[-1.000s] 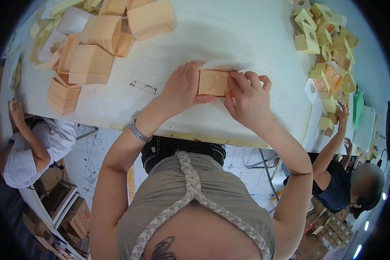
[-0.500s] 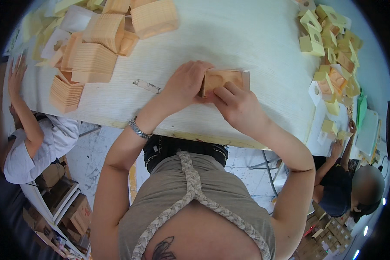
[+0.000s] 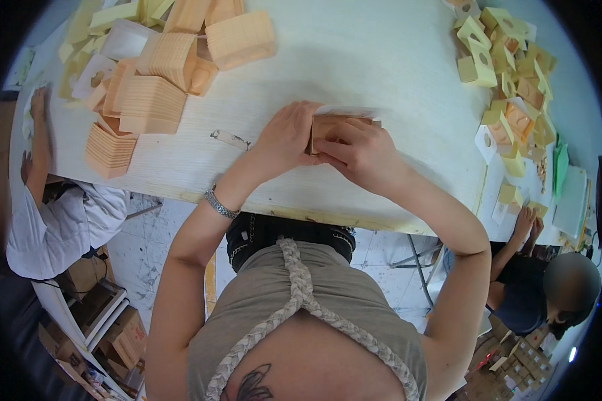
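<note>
While half hidden, card (image 3: 328, 124) between hands (image 3: 324, 142), seemingly.

Stacks of tan ribbed card pieces (image 3: 150, 100) heaped at far left of pale wooden table (image 3: 381, 53). Loose pile of yellow and tan punched card cutouts (image 3: 508, 73) at far right. Small strip of tape (image 3: 231, 139) near front edge.

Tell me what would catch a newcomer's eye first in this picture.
First, the two hands meeting at the middle of the white table: the left hand and right hand both press on a small tan cardboard piece. Next, the stacks of tan cardboard piled at the table's far left, and the heap of yellow cutout cards at its far right. Other people sit at both ends.
</note>
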Available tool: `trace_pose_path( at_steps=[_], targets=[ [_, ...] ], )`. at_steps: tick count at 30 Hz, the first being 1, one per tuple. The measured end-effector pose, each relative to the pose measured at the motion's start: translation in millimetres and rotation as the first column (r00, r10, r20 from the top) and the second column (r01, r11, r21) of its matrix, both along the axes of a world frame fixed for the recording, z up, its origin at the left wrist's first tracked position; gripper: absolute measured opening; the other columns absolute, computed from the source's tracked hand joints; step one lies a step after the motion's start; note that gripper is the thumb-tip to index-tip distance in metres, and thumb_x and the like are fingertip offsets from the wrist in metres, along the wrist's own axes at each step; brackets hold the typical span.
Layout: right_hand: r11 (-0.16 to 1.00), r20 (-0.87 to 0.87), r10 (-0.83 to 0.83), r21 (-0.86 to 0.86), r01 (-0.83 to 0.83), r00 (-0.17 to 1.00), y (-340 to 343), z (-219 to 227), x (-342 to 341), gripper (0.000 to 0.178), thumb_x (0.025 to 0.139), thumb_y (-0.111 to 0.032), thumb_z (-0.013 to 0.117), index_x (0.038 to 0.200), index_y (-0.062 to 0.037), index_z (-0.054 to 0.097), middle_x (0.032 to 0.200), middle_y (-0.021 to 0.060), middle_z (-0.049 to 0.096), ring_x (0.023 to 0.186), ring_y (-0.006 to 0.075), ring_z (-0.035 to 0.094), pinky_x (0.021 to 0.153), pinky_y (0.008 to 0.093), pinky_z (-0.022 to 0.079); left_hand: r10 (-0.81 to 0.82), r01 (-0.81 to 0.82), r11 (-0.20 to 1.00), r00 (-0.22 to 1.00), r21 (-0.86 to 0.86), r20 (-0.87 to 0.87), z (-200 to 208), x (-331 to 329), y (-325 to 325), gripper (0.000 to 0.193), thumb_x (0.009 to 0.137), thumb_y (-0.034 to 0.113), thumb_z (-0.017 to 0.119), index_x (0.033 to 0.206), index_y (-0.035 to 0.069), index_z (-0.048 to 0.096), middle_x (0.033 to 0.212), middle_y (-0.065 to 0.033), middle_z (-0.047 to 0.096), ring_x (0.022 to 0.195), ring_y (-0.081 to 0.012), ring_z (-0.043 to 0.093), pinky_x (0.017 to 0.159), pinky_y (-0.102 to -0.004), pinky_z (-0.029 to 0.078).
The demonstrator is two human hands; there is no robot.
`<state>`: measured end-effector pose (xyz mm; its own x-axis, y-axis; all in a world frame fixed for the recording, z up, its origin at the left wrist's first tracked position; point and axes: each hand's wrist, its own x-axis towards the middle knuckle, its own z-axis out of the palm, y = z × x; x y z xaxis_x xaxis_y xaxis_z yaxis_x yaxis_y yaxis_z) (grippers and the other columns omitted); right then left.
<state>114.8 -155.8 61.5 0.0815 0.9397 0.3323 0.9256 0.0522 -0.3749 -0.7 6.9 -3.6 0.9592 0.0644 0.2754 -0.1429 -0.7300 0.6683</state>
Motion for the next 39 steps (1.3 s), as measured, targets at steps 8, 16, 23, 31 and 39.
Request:
trace_pose_path(
  at_steps=[8,16,23,31,39],
  targets=[
    [0.999,0.115,0.030,-0.021,-0.028,0.993,-7.0,6.9,-0.5,0.021,0.070,-0.011,0.072,0.090,-0.0093,0.071,0.092,0.0038,0.062,0.080,0.0224,0.063,0.065,0.0334,0.055,-0.013,0.012,0.999,1.000,0.032,0.019,4.5,0.8,0.9,0.082,0.069,0.034,0.085,0.131,0.002,0.042,0.124,-0.0176,0.052,0.114,-0.0368,0.052,0.099,-0.0443,0.042],
    [0.999,0.064,0.019,-0.050,-0.016,0.998,0.0,10.4,2.1,0.018,0.073,-0.017,0.074,0.090,-0.0095,0.071,0.097,0.0026,0.061,0.092,0.0223,0.063,0.068,0.0337,0.055,-0.029,0.028,0.999,0.999,0.038,0.036,1.4,1.4,2.3,0.084,0.067,0.036,0.085,0.131,0.003,0.042,0.123,-0.0161,0.053,0.115,-0.0367,0.052,0.099,-0.0445,0.042],
    [0.997,0.039,0.003,0.080,-0.006,0.999,0.9,-4.4,-2.4,0.019,0.073,-0.017,0.076,0.089,-0.0084,0.072,0.092,0.0012,0.061,0.087,0.0212,0.063,0.067,0.0331,0.054,-0.026,0.024,0.999,0.997,0.025,0.069,0.6,1.3,-0.3,0.084,0.063,0.025,0.087,0.130,0.004,0.042,0.124,-0.0157,0.053,0.113,-0.0366,0.052,0.099,-0.0452,0.042],
    [0.999,0.026,0.031,0.043,-0.032,0.999,-2.1,-2.9,-9.0,0.018,0.077,-0.016,0.072,0.093,-0.0075,0.071,0.095,0.0031,0.059,0.088,0.0197,0.059,0.072,0.0325,0.052,-0.033,0.033,0.999,0.999,-0.003,0.016,0.6,0.3,1.5,0.087,0.063,0.029,0.087,0.130,0.001,0.040,0.131,-0.0197,0.050,0.121,-0.0401,0.048,0.106,-0.0462,0.038],
    [0.998,0.191,0.047,-0.043,-0.040,0.981,-20.1,-5.7,-9.4,0.024,0.077,-0.013,0.069,0.099,-0.0042,0.070,0.104,0.0040,0.059,0.092,0.0231,0.057,0.075,0.0348,0.051,-0.011,0.013,0.999,0.999,0.037,-0.045,3.5,-0.8,3.3,0.088,0.065,0.033,0.087,0.129,-0.003,0.039,0.128,-0.0222,0.051,0.117,-0.0411,0.050,0.102,-0.0461,0.041]
  ],
)
